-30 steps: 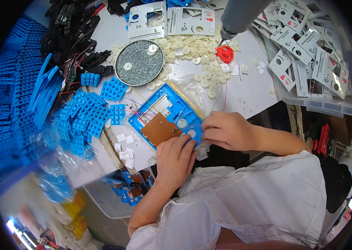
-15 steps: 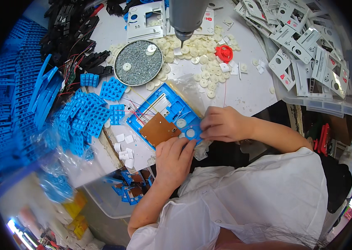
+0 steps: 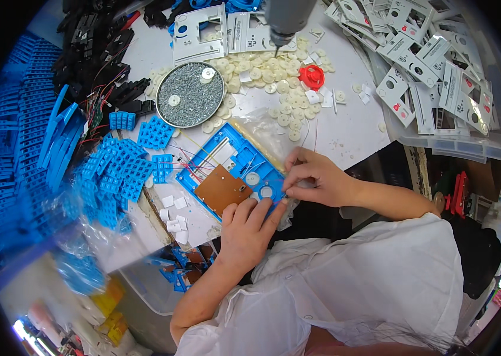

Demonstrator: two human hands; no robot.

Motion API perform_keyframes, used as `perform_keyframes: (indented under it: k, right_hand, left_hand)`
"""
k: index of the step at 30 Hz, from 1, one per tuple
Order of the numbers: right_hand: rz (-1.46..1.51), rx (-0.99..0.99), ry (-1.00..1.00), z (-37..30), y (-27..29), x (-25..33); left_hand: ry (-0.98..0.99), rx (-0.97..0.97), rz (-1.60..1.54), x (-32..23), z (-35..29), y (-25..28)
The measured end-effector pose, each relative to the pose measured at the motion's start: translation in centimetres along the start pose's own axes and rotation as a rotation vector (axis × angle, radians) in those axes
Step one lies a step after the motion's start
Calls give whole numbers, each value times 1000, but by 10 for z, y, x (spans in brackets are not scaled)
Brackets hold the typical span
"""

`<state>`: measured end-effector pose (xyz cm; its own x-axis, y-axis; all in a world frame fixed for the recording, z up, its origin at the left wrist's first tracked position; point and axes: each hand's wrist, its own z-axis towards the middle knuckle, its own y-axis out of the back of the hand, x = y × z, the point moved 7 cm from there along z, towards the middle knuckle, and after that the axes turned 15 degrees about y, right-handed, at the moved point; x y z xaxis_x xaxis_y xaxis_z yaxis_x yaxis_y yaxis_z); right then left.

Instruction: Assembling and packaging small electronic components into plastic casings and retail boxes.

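Observation:
A blue plastic casing (image 3: 256, 153) lies tilted on the table in front of me, with a brown circuit board (image 3: 219, 191), thin wires and a white disc (image 3: 253, 178) inside it. My left hand (image 3: 243, 234) holds its near edge, fingertips over the rim beside the board and index finger reaching toward the right corner; its thumb is hidden. At that corner, close to a blue ring (image 3: 266, 192), my right hand (image 3: 316, 181) is closed in a pinch. What sits between those fingertips is too small to make out.
Above the casing hangs a grey electric screwdriver (image 3: 286, 21). Behind it stand a round tray of screws (image 3: 190, 98), scattered cream discs (image 3: 256, 62) and a red part (image 3: 311, 77). Blue keypads (image 3: 114, 169) crowd the left; a clear bin (image 3: 440, 142) of printed white panels stands right.
The right hand's fingers have lifted and drawn into a pinch at the casing's corner. My left index finger has stretched farther toward it. The whole view has shifted slightly.

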<state>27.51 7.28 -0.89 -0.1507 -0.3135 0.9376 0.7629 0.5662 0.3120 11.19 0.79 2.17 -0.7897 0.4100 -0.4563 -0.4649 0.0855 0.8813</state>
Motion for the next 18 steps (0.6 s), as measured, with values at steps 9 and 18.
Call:
perform_keyframes:
  k: [9, 18]
  right_hand:
    - [-78, 76, 61, 13, -2, 16]
    - [-379, 245, -36, 39, 18, 51]
  left_hand:
    - [32, 25, 56, -3, 2, -6]
    - [170, -63, -249, 22, 4, 31]
